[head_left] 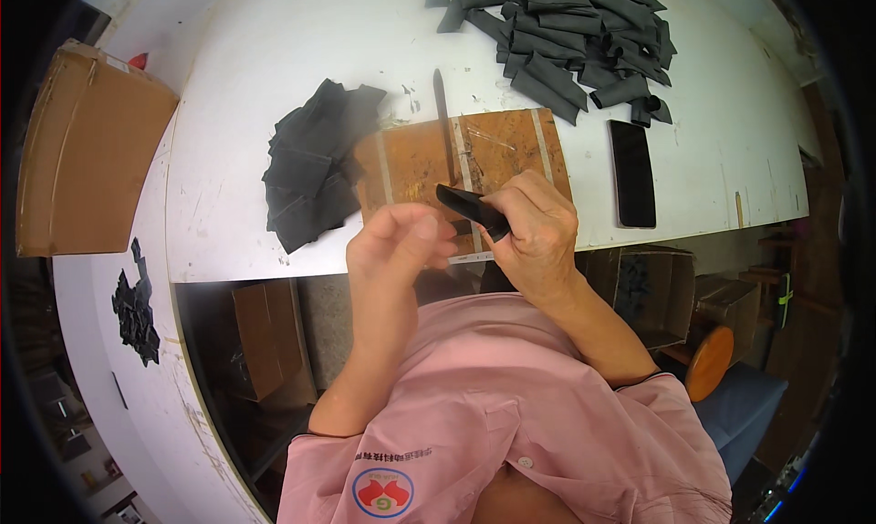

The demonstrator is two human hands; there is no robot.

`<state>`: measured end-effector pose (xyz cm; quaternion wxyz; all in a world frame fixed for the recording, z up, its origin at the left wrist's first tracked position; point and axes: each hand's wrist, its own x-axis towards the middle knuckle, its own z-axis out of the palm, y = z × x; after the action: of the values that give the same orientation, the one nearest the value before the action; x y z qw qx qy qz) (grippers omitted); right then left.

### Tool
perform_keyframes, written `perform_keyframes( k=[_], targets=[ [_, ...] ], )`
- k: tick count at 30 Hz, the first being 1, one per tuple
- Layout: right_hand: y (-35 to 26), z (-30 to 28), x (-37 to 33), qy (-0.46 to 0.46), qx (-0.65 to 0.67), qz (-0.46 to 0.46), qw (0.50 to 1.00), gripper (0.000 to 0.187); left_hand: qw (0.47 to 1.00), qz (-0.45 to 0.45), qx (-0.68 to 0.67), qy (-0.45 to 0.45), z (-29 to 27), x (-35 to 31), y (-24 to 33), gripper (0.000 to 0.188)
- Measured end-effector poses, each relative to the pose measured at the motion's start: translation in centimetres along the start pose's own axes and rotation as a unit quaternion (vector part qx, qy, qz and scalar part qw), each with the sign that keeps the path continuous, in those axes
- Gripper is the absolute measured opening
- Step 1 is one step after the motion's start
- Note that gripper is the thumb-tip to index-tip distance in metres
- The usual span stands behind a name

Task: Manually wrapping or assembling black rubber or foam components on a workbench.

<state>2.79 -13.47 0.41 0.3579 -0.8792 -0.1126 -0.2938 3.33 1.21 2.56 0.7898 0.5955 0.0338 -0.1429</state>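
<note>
My right hand [535,234] pinches a black fabric tube [472,207], whose open end points left over a worn wooden board [406,163]. Just left of it is my left hand [399,247], its fingers curled in with the thumb over them; what they hold, if anything, is hidden. A long thin dark bar [442,113] rises from the board, beyond the black tube. To the left of the board lies a pile of flat black fabric pieces [312,163].
A big heap of dark fabric tubes [584,31] covers the far right of the white table [246,77]. A black phone [632,172] lies right of the board. A cardboard box [91,150] stands at left, near more black scraps [136,309]. An orange stool [710,363] sits lower right.
</note>
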Motion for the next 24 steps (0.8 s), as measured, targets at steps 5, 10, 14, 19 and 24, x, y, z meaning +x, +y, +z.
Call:
perform_keyframes(
  k=[5, 10, 14, 19, 24],
  targets=[
    [0.8, 0.3, -0.1, 0.021, -0.029, -0.046, 0.998, 0.02, 0.996, -0.069, -0.051, -0.016, -0.2, 0.4, 0.5, 0.02],
    [1.3, 0.7, -0.2, 0.033, -0.097, -0.127, 0.987, 0.013, 0.996, -0.085, -0.033, 0.01, -0.2, 1.1, 0.2, 0.008],
    [1.5, 0.5, -0.5, 0.025, -0.135, -0.169, 0.976, 0.012, 0.994, -0.104, -0.04, 0.017, -0.5, 1.6, -0.2, 0.003],
    [1.9, 1.0, -1.4, 0.016, -0.14, -0.187, 0.972, 0.017, 0.99, -0.116, -0.073, 0.025, -0.3, 1.6, -1.0, 0.003],
    [0.9, -0.1, -1.3, -0.122, 0.08, -0.005, 0.989, 0.026, 0.997, 0.008, 0.073, 0.024, -0.6, 1.5, -1.9, 0.002]
  ],
)
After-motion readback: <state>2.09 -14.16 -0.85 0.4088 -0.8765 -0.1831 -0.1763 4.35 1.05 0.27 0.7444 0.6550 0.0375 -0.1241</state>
